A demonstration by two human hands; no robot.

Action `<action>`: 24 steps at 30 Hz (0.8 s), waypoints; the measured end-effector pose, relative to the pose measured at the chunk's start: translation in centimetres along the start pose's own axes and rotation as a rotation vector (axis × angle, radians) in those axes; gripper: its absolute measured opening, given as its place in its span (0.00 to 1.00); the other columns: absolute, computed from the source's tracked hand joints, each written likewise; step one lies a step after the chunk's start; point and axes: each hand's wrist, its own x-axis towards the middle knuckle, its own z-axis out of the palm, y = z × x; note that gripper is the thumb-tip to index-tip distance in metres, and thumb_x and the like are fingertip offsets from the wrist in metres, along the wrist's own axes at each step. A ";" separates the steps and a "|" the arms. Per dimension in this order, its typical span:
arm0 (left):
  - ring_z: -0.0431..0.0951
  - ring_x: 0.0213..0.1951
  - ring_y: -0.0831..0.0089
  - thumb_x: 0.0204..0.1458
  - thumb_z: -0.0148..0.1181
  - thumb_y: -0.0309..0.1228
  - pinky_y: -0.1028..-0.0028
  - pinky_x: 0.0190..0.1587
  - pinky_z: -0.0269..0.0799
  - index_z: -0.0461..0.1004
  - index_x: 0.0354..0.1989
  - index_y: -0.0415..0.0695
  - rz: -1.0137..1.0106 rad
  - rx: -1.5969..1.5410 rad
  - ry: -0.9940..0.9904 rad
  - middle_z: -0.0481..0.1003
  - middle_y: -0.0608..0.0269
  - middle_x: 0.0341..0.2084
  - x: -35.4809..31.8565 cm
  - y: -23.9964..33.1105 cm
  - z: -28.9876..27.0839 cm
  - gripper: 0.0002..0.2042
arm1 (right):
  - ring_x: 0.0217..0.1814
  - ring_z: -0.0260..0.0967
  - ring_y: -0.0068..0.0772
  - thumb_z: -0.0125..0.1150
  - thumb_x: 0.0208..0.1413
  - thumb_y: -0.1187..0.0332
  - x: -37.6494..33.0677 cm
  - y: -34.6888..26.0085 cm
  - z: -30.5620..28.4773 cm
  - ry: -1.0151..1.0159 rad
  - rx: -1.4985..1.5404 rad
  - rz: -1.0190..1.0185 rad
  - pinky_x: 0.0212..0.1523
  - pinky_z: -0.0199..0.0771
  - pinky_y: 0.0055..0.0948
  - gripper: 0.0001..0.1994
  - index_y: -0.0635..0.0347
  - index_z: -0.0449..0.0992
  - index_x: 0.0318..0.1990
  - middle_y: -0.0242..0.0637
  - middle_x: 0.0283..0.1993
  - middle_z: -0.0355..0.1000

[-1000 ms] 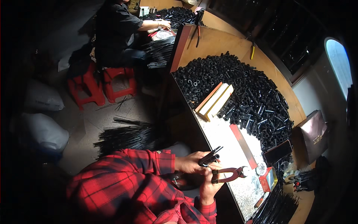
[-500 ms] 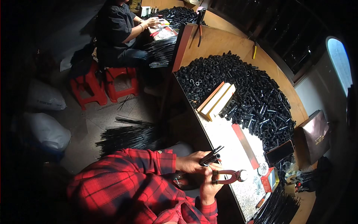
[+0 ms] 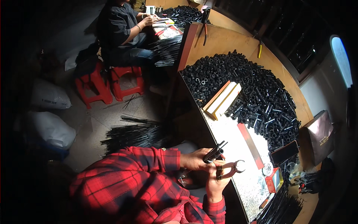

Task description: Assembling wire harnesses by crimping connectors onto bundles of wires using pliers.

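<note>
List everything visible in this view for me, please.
Desk: one, pale-topped, centre right
Tubular parts: uncountable, black, heaped on desk
Long block: one, cream and red, at heap's edge
Flat strip: one, reddish-brown, on desk
Phone: one, black, beside heap
Dish: one, whitish, on desk
Small box: one, red, near dish
Case: one, dark purple, right
Thin rods: many, black, floor, lower right, top
Stools: two, red, upper left
Sacks: two, white, left
Hanging tools: two, orange, yellow, upper centre
Co-worker: one, dark-clothed, top left
Pincers: one, dark red, at desk's edge
Held tubes: several, black, beside pincers
Left hand: one, bare, around tubes
Right hand: one, bare, around pincers
</note>
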 end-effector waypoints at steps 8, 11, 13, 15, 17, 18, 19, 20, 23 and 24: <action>0.69 0.47 0.72 0.39 0.69 0.46 0.72 0.52 0.63 0.65 0.51 0.38 -0.076 -0.076 0.030 0.69 0.62 0.44 -0.7 0.6 -0.3 0.34 | 0.34 0.66 0.32 0.54 0.46 0.80 0.1 -0.2 -0.2 -0.108 -0.230 -0.125 0.39 0.68 0.31 0.06 0.65 0.68 0.33 0.39 0.32 0.66; 0.69 0.46 0.74 0.38 0.70 0.42 0.74 0.51 0.64 0.64 0.51 0.37 -0.071 -0.148 0.009 0.70 0.64 0.42 -0.4 0.0 -0.7 0.33 | 0.34 0.66 0.31 0.53 0.48 0.80 0.8 -0.3 -0.3 -0.135 -0.148 -0.116 0.40 0.68 0.30 0.07 0.65 0.67 0.36 0.38 0.31 0.66; 0.70 0.45 0.77 0.38 0.71 0.37 0.76 0.50 0.65 0.65 0.50 0.37 -0.027 -0.292 -0.027 0.71 0.65 0.40 -0.3 -0.2 0.2 0.31 | 0.34 0.66 0.29 0.52 0.49 0.80 0.2 0.5 -0.9 -0.161 -0.017 0.035 0.41 0.68 0.29 0.09 0.66 0.65 0.40 0.37 0.31 0.66; 0.69 0.41 0.80 0.41 0.69 0.39 0.78 0.47 0.65 0.65 0.50 0.38 -0.325 -0.300 -0.052 0.71 0.67 0.38 -0.2 0.6 -0.8 0.30 | 0.31 0.68 0.32 0.55 0.49 0.77 0.8 0.5 -0.5 -0.114 0.012 0.138 0.36 0.69 0.30 0.07 0.66 0.68 0.36 0.38 0.29 0.68; 0.69 0.39 0.80 0.36 0.72 0.42 0.78 0.42 0.67 0.65 0.49 0.38 -0.113 -0.370 0.014 0.70 0.70 0.36 -0.2 0.2 -0.7 0.33 | 0.27 0.70 0.38 0.59 0.47 0.75 2.3 -0.6 0.1 -0.085 -0.046 0.152 0.30 0.70 0.31 0.06 0.65 0.72 0.32 0.41 0.26 0.71; 0.69 0.35 0.81 0.33 0.73 0.44 0.78 0.38 0.66 0.65 0.50 0.37 -0.141 -0.408 0.013 0.69 0.71 0.34 0.0 0.8 -0.7 0.36 | 0.27 0.70 0.38 0.60 0.46 0.75 2.3 -0.5 0.0 -0.109 -0.019 0.181 0.29 0.69 0.30 0.08 0.65 0.71 0.35 0.41 0.26 0.70; 0.68 0.32 0.83 0.29 0.74 0.46 0.79 0.34 0.65 0.64 0.50 0.37 -0.166 -0.445 0.013 0.67 0.73 0.32 0.0 1.1 -0.6 0.39 | 0.27 0.70 0.38 0.60 0.46 0.75 1.6 -0.8 -0.7 -0.089 -0.036 0.229 0.29 0.69 0.30 0.08 0.65 0.71 0.35 0.41 0.26 0.70; 0.68 0.32 0.83 0.29 0.74 0.46 0.79 0.34 0.65 0.64 0.50 0.37 -0.186 -0.466 0.000 0.67 0.73 0.32 0.1 0.8 -1.0 0.39 | 0.29 0.68 0.34 0.59 0.47 0.75 1.7 -1.2 -1.7 -0.153 -0.036 0.310 0.31 0.68 0.28 0.11 0.66 0.69 0.39 0.39 0.28 0.69; 0.64 0.24 0.87 0.27 0.73 0.46 0.82 0.27 0.60 0.62 0.51 0.36 -0.250 -0.305 -0.130 0.66 0.75 0.24 0.0 -0.2 -2.3 0.41 | 0.33 0.65 0.26 0.59 0.48 0.76 1.6 -1.7 -4.0 -0.292 -0.028 0.462 0.35 0.65 0.24 0.18 0.66 0.66 0.48 0.35 0.30 0.66; 0.64 0.24 0.87 0.27 0.73 0.46 0.82 0.27 0.60 0.62 0.51 0.36 -0.253 -0.313 -0.131 0.66 0.75 0.24 -0.1 -0.6 -2.3 0.41 | 0.31 0.65 0.28 0.60 0.46 0.76 1.2 -1.8 -4.8 -0.288 -0.150 0.361 0.34 0.66 0.25 0.20 0.65 0.66 0.49 0.36 0.30 0.66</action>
